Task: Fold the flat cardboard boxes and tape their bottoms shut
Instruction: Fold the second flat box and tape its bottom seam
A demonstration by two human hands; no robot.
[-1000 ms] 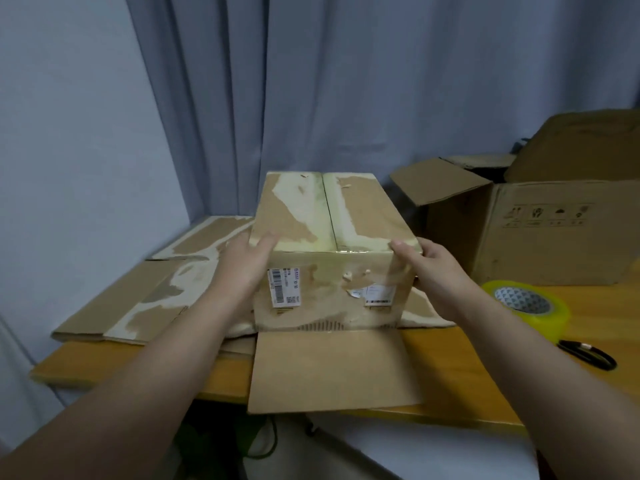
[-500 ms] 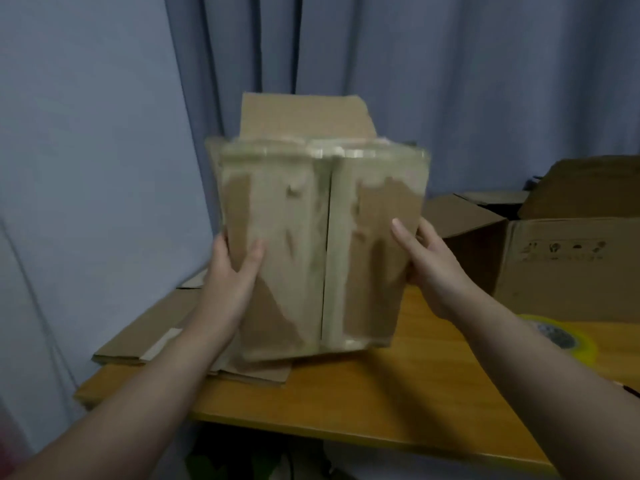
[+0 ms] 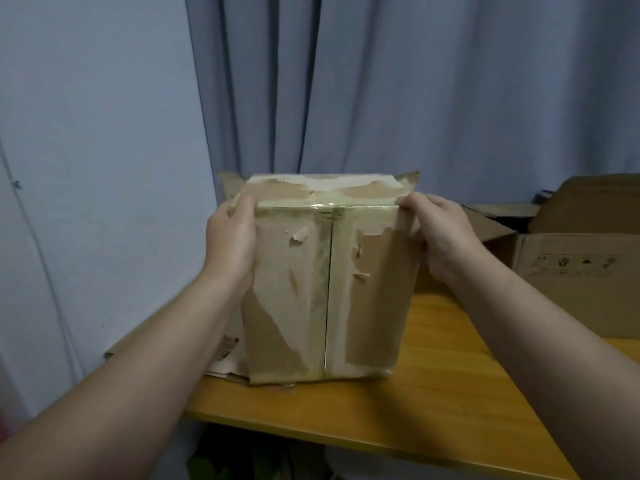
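A worn brown cardboard box (image 3: 322, 289) with old tape scars stands on end on the wooden table (image 3: 433, 386). Its taped seam of two closed flaps faces me and runs vertically down the middle. My left hand (image 3: 230, 237) grips the box's upper left edge, thumb on the front face. My right hand (image 3: 433, 233) grips the upper right edge, fingers curled over the corner. Two small flap corners stick up behind the top. The box's far side is hidden.
Flat cardboard sheets (image 3: 221, 355) lie on the table behind and left of the box. A large open cardboard box (image 3: 571, 265) stands at the right. A grey curtain hangs behind and a wall is at the left. The table's front edge is near me.
The box has been tipped up from lying on the table, lifted, then set down on end with its taped side facing me. Both hands slid up to its top corners.
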